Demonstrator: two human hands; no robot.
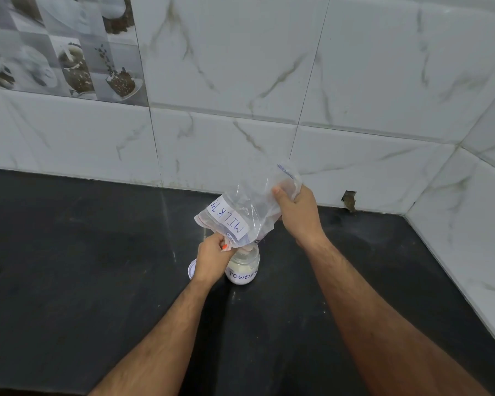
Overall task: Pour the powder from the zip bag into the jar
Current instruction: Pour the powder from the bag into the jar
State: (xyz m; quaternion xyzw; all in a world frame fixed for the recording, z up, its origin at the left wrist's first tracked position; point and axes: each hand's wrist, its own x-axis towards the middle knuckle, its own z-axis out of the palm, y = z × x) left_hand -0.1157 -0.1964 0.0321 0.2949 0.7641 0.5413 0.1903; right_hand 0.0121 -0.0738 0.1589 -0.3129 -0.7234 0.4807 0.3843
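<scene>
A clear zip bag with a white handwritten label is held upside down and tilted over a small glass jar on the black counter. My right hand grips the bag's raised bottom end. My left hand pinches the bag's lower mouth right at the jar's rim. The jar carries a white label reading POWDER and holds pale powder up to about its shoulder. A little powder shows at the bag's mouth above the jar opening. My left hand hides part of the jar's left side.
A white lid lies on the counter just left of the jar, partly behind my left wrist. The black counter meets marble-patterned wall tiles behind and at the right, forming a corner.
</scene>
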